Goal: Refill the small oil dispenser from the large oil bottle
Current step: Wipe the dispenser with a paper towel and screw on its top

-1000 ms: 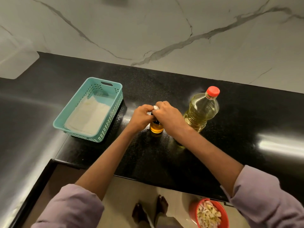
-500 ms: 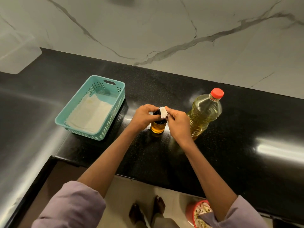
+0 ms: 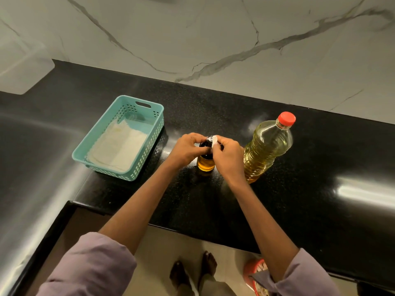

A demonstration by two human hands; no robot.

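Black speckled stone counter (image 3: 299,210), glossy. Standing directly on it: teal perforated plastic basket (image 3: 147,154) at left; small oil dispenser (image 3: 205,164) at centre; large oil bottle (image 3: 267,146), red cap on, upright just right of the dispenser.

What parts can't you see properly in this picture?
Head view, the only one:
- Top of the small oil dispenser: covered by the left hand and right hand, so open or capped is unclear.
- White bit pinched by the right hand: too small to name.
- Red bowl on the floor: cut off by the right sleeve and the counter.
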